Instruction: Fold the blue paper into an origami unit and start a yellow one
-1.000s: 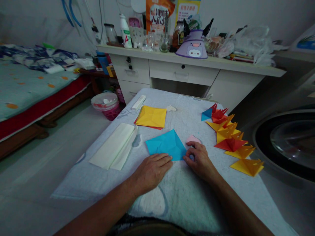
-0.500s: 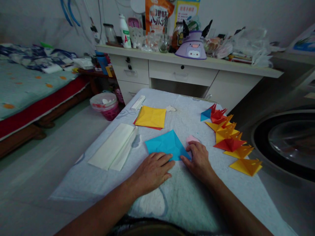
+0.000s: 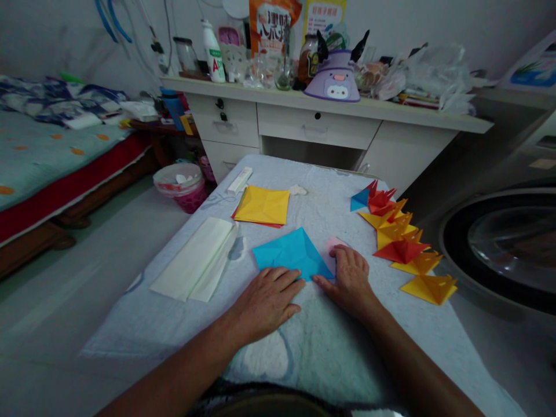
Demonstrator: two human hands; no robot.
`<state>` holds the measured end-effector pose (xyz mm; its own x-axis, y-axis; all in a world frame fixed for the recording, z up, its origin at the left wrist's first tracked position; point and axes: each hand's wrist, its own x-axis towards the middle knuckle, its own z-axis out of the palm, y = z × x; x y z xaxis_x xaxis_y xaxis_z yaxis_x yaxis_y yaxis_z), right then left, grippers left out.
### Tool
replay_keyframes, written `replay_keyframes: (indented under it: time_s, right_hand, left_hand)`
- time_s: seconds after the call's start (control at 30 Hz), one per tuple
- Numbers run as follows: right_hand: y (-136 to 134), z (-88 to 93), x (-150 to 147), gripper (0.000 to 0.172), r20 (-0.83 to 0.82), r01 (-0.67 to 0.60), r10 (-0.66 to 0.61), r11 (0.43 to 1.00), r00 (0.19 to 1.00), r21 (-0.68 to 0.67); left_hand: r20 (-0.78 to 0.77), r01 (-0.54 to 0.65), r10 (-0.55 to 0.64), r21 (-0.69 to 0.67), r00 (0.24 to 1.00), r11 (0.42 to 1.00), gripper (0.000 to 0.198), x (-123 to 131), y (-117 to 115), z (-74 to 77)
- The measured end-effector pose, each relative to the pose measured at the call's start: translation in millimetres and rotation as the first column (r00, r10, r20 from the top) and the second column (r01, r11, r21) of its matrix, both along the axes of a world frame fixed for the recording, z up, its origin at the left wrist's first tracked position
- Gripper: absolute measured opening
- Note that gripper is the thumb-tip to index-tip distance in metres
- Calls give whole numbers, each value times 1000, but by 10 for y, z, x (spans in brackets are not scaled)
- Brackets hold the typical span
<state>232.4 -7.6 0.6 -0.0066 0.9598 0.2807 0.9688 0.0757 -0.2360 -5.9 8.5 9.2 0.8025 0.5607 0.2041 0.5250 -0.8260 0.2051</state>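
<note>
A folded blue paper (image 3: 291, 253) lies on the cloth-covered table (image 3: 313, 341) in front of me. My left hand (image 3: 264, 298) rests flat with its fingers stretched out, fingertips on the paper's near edge. My right hand (image 3: 350, 280) lies at the paper's right corner, fingers spread and pressing down, thumb pointing left along the edge. A small pink piece (image 3: 333, 242) shows just beyond my right hand.
A stack of yellow paper squares (image 3: 263, 205) and a folded white sheet (image 3: 197, 258) lie to the left. A row of folded blue, red and yellow paper shapes (image 3: 402, 243) runs along the right. Behind stand a cluttered desk (image 3: 330, 116), a pink bin (image 3: 180, 185) and a bed (image 3: 47, 156).
My right hand has opened from a curled pinch at the paper's corner and now lies flatter, a little further forward. My left hand barely moved.
</note>
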Motion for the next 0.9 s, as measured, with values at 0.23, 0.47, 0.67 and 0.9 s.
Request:
replay_keyframes:
  time_s: [0.23,0.47,0.67,0.9]
  right_hand:
    - [15,-15,226,59,-6,23,-23,998,1000,-65]
    - [30,-22,339,58,-40,-17,12,994,999,-109]
    - [38,-20,340,54,-41,-16,11,993,999,-116]
    - [41,-18,354,55,-29,-16,12,991,999,-131]
  left_hand:
    - [11,8,-8,1,1000,1000,42,-12,6,-7]
    - [19,-12,12,15,1000,1000,36,-96,-4,-2]
    - [38,-30,27,72,999,997,32,-253,-36,-9]
    - [49,-37,29,159,998,987,27,-476,-58,-2]
